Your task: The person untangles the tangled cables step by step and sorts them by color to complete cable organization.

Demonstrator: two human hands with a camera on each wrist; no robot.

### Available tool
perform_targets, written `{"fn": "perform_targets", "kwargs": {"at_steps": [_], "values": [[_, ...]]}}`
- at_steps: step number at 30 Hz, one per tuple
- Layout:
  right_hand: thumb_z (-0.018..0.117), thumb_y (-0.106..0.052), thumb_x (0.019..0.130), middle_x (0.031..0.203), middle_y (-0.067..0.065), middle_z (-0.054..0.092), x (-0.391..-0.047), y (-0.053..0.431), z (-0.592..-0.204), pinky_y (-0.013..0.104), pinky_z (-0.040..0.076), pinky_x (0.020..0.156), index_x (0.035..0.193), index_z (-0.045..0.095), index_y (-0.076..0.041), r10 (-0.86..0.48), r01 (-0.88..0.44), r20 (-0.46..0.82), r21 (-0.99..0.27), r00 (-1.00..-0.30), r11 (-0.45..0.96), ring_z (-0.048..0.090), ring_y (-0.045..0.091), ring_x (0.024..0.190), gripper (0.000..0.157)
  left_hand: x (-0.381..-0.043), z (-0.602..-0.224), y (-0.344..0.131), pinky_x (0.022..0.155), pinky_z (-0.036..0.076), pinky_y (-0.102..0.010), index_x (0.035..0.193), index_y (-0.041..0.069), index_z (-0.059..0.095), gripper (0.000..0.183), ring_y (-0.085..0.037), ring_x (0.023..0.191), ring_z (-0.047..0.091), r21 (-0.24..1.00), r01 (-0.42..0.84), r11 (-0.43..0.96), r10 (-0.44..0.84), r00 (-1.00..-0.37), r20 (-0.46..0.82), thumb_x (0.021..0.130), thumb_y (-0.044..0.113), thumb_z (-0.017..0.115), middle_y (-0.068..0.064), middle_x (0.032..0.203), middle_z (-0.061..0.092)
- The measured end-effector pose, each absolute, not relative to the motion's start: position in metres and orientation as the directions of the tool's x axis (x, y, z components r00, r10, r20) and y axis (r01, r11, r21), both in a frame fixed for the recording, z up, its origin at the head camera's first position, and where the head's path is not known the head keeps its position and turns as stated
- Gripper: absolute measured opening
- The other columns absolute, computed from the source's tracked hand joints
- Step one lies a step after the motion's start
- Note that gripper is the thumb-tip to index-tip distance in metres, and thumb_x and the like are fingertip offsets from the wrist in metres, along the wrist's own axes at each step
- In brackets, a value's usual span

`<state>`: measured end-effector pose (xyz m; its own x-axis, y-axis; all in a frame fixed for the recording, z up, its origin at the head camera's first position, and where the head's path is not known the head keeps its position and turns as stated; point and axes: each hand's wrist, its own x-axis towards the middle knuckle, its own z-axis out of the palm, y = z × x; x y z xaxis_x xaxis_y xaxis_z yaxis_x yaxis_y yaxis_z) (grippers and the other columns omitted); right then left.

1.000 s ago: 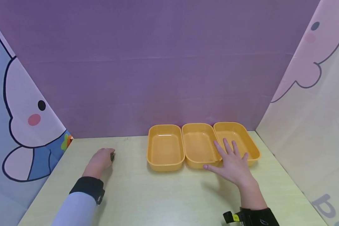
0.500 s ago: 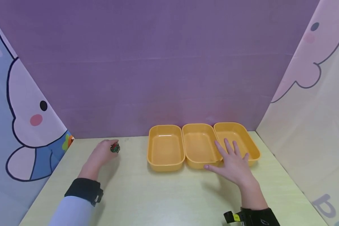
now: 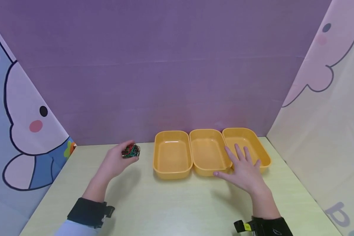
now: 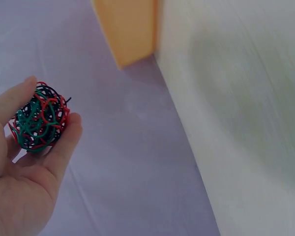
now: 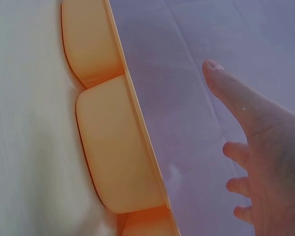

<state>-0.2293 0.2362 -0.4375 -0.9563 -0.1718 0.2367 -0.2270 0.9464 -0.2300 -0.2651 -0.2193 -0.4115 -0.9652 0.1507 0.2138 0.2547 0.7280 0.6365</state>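
Note:
A ball of tangled red, green and black wire is pinched between the thumb and fingers of my left hand, above the table's left side. In the left wrist view, the same hand holds it with the wire mostly exposed. My right hand is spread with straight fingers in front of the middle yellow tray and the right yellow tray. Nothing is in that hand; the right wrist view shows its palm raised beside the tray walls.
The left yellow tray stands in the same row, to the right of my left hand. A purple backdrop rises behind the pale table. Printed panels close in the left side and right side.
My left hand has lifted the wire ball and carried it to the right, turning so more of the ball shows. The right hand and the trays stay where they were.

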Motion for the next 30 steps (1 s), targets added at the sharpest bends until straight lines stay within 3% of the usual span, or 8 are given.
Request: {"fn": "perform_targets", "kwargs": {"at_steps": [6,12,23,30], "values": [[0.047,-0.09,0.067,0.157,0.012,0.008,-0.229,0.238,-0.436,0.086,0.002,0.088,0.153,0.02,-0.03,-0.171,-0.231,0.248,-0.235,-0.953,0.944,-0.012,0.034,0.138,0.108,-0.246,-0.416,-0.202,0.078,0.057,-0.035,0.137,0.019,0.048,0.066,-0.021,0.102,0.06,0.781,0.324,0.534,0.172,-0.946,0.274,0.08,0.031,0.079,-0.006,0.125,0.056],[0.048,-0.089,0.067,0.157,0.012,0.009,-0.227,0.239,-0.435,0.086,0.002,0.088,0.153,0.021,-0.029,-0.17,-0.234,0.256,-0.243,-0.952,0.941,-0.012,0.033,0.138,0.108,-0.224,-0.421,-0.185,0.075,0.057,-0.03,0.134,0.019,0.051,0.063,-0.019,0.096,0.063,0.892,0.307,0.331,0.182,-0.949,0.259,0.079,0.023,0.081,-0.009,0.122,0.057],[0.047,-0.09,0.067,0.157,0.009,0.006,-0.226,0.239,-0.432,0.086,0.003,0.088,0.152,0.021,-0.03,-0.175,-0.238,0.254,-0.244,-0.951,0.94,-0.013,0.031,0.138,0.108,-0.19,-0.39,-0.164,0.073,0.058,-0.029,0.134,0.008,0.051,0.059,-0.02,0.092,0.064,0.891,0.28,0.356,0.19,-0.956,0.224,0.081,0.006,0.077,-0.014,0.116,0.06],[0.049,-0.088,0.068,0.157,0.01,0.013,-0.223,0.239,-0.428,0.082,0.009,0.095,0.153,0.022,-0.027,-0.196,-0.259,0.245,-0.261,-0.95,0.93,0.0,0.033,0.139,0.108,-0.188,-0.388,-0.16,0.073,0.058,-0.029,0.133,0.006,0.051,0.058,-0.021,0.092,0.064,0.89,0.298,0.346,0.216,-0.948,0.233,0.081,0.005,0.076,-0.017,0.116,0.06]]}}
